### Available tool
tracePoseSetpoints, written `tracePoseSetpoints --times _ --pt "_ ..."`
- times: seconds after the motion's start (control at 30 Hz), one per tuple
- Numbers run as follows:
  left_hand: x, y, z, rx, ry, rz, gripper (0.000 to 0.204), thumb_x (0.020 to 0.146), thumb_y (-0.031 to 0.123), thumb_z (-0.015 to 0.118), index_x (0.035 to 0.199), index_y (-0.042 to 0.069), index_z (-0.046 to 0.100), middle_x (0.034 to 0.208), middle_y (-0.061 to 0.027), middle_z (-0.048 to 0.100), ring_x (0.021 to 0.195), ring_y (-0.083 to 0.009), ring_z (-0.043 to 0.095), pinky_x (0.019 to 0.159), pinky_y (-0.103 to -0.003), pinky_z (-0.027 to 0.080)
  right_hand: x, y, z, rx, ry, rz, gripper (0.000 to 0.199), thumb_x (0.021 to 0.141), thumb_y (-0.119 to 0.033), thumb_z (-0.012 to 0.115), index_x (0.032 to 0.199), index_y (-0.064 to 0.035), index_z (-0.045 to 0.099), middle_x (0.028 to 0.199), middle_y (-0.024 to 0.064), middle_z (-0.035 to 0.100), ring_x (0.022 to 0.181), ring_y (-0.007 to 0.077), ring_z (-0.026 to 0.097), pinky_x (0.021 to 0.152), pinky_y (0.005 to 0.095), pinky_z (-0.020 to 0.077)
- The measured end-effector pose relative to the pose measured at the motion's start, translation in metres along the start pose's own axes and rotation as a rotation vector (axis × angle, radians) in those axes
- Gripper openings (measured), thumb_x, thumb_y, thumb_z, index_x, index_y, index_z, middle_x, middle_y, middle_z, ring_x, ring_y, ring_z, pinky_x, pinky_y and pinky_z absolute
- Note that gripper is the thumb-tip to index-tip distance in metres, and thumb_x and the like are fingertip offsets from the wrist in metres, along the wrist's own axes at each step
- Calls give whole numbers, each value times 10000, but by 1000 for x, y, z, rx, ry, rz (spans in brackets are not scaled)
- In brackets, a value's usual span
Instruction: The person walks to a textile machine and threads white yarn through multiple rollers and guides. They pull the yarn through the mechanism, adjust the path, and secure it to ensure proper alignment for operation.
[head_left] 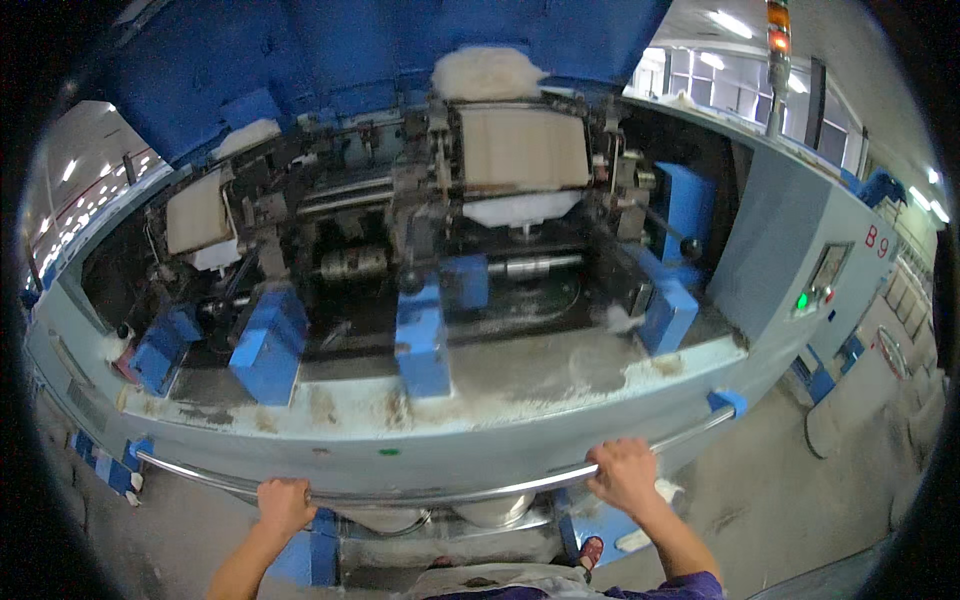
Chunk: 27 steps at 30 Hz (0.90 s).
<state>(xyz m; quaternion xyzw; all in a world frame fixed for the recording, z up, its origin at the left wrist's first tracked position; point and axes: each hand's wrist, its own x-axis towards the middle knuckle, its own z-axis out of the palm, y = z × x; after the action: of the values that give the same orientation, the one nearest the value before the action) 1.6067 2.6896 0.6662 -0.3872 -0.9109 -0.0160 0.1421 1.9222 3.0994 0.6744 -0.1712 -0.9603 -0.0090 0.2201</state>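
Both hands grip a long silver rail that runs across the front of a large pale blue textile machine, just below the edge of its dusty front ledge. The rail's long axis lies left to right before the person, bowed by the lens, and is held at each end by a blue bracket. The left hand is curled over the rail left of its middle, fingers wrapped around it. The right hand is closed on it further right and sits a little higher in the picture, nearer the right bracket. The two hands are well apart, with a bare stretch of rail between them. Both forearms reach up from the lower edge, so the rail lies straight ahead of the body and crosswise to the arms. Beyond the ledge stand blue guide blocks, steel rollers and a wide web of white fibre under the raised blue hood.
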Motion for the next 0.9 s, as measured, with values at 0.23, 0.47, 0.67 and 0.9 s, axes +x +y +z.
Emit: tracePoseSetpoints --times 0.23,0.47,0.67,0.9 --pt "27 90 -26 -95 -231 95 241 561 239 691 780 137 700 704 -73 667 669 -276 641 597 -413 487 77 52 -88 701 -451 -617 444 843 -386 596 1215 -148 549 995 62 618 854 264 617 727 391 503" --pt "41 121 -28 -108 -457 146 270 655 300 661 904 196 667 860 0 660 742 -261 650 629 -407 522 305 35 -200 -205 17 -897 417 740 -124 614 1154 -176 620 1260 86 549 1125 335 524 967 423 428" --pt "38 113 -20 -114 -365 246 348 679 393 678 963 196 636 814 -15 630 727 -261 655 608 -400 517 551 -17 -174 -928 577 -620 762 833 67 508 1436 -334 271 1500 -24 260 1297 319 377 983 448 463" --pt "37 103 -8 -281 -341 293 357 670 401 663 981 230 633 806 -36 619 619 -277 641 553 -400 515 657 27 -130 -1122 -98 -360 770 921 -6 440 1474 -371 47 1407 46 426 1116 274 574 867 404 520"
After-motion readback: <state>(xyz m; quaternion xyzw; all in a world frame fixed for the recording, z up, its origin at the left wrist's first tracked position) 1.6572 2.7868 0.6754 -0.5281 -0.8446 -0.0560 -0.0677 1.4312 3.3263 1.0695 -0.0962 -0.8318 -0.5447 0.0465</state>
